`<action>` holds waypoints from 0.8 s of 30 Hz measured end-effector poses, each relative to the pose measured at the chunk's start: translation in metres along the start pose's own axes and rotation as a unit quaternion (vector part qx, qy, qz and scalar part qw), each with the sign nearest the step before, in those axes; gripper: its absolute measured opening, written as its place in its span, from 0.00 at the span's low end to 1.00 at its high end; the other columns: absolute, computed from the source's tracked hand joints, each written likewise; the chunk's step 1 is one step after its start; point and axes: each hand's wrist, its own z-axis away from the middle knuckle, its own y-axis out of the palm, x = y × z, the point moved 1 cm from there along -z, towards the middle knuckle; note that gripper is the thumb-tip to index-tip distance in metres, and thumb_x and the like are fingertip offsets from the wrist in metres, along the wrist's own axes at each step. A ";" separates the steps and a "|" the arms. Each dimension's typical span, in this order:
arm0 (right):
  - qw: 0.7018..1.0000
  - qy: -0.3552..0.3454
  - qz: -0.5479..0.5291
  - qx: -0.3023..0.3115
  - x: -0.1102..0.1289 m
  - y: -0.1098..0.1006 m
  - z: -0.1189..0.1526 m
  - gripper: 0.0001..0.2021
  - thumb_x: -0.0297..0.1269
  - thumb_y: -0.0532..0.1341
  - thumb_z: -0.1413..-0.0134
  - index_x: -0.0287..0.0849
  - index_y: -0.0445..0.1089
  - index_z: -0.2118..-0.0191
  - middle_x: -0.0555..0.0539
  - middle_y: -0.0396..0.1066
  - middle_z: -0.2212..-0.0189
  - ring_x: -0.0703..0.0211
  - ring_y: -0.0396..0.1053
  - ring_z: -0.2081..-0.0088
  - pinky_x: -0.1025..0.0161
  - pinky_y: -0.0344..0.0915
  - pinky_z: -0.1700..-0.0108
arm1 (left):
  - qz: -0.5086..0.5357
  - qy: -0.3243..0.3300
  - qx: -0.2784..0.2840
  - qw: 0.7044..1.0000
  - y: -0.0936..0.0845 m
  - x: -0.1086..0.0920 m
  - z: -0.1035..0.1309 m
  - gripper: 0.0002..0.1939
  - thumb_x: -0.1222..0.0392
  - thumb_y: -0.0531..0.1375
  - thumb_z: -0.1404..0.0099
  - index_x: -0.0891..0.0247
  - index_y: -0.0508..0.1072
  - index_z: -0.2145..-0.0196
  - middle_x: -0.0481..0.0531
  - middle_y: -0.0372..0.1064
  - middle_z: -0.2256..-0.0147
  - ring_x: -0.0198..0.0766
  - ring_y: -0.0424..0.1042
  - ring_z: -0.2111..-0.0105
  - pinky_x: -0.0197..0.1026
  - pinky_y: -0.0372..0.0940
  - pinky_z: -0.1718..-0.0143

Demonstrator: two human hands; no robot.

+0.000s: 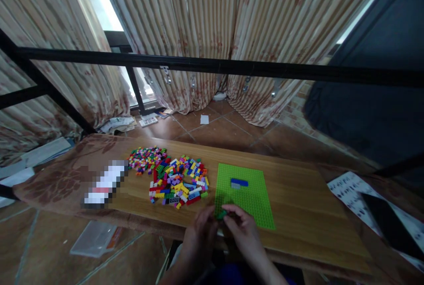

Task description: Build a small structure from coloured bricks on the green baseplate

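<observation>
Between my two hands, over the near left corner of a lime-green baseplate (pixel 247 208), is a dark green toy brick (pixel 222 215). My right hand (pixel 243 227) pinches it between thumb and fingers. My left hand (pixel 202 227) meets it from the other side with curled fingers, partly covering it. How many pieces make up the green part cannot be seen. On the baseplate, toward its far side, a long blue brick (pixel 240 182) sits beside a smaller grey-blue brick (pixel 235 185).
Left of the baseplate lies a loose pile of mixed bricks (pixel 180 181), with smaller pieces (pixel 147 159) heaped behind it. A blurred-out phone-like object (pixel 105 183) rests at the left. At the right, a dark tablet-like slab (pixel 391 223) lies on a printed sheet (pixel 347 190).
</observation>
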 end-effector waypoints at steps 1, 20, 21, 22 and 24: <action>1.000 0.007 -0.019 -0.008 -0.003 -0.005 0.007 0.12 0.40 0.60 0.50 0.42 0.73 0.60 0.46 0.75 0.65 0.56 0.73 0.65 0.60 0.69 0.61 | 0.040 -0.016 0.023 0.999 0.007 -0.007 -0.004 0.16 0.60 0.53 0.35 0.60 0.69 0.50 0.55 0.73 0.54 0.40 0.73 0.55 0.42 0.69 0.53; 0.925 -0.187 0.314 -0.104 -0.024 -0.093 -0.046 0.12 0.39 0.55 0.42 0.46 0.73 0.56 0.45 0.71 0.59 0.55 0.69 0.57 0.57 0.66 0.53 | -0.114 0.092 0.006 0.989 0.055 -0.025 -0.085 0.17 0.65 0.52 0.35 0.62 0.66 0.48 0.57 0.67 0.50 0.43 0.67 0.50 0.49 0.65 0.48; 0.917 -0.191 0.329 -0.115 -0.028 -0.093 -0.052 0.12 0.39 0.55 0.41 0.46 0.73 0.56 0.45 0.70 0.59 0.55 0.68 0.56 0.57 0.66 0.52 | -0.136 0.105 -0.002 0.985 0.054 -0.024 -0.090 0.17 0.66 0.52 0.35 0.62 0.66 0.49 0.57 0.66 0.49 0.43 0.66 0.49 0.50 0.63 0.47; 0.911 -0.195 0.343 -0.123 -0.031 -0.093 -0.057 0.12 0.39 0.55 0.41 0.46 0.73 0.56 0.45 0.70 0.59 0.55 0.68 0.56 0.57 0.66 0.53 | -0.157 0.118 -0.002 0.980 0.053 -0.022 -0.093 0.17 0.67 0.52 0.35 0.62 0.66 0.49 0.58 0.65 0.48 0.44 0.64 0.47 0.51 0.62 0.46; 0.899 -0.203 0.364 -0.131 -0.037 -0.091 -0.064 0.13 0.39 0.55 0.41 0.46 0.74 0.56 0.45 0.70 0.60 0.55 0.67 0.57 0.58 0.66 0.54 | -0.195 0.141 0.011 0.970 0.054 -0.019 -0.098 0.17 0.67 0.52 0.35 0.62 0.66 0.48 0.58 0.63 0.46 0.46 0.63 0.46 0.53 0.62 0.46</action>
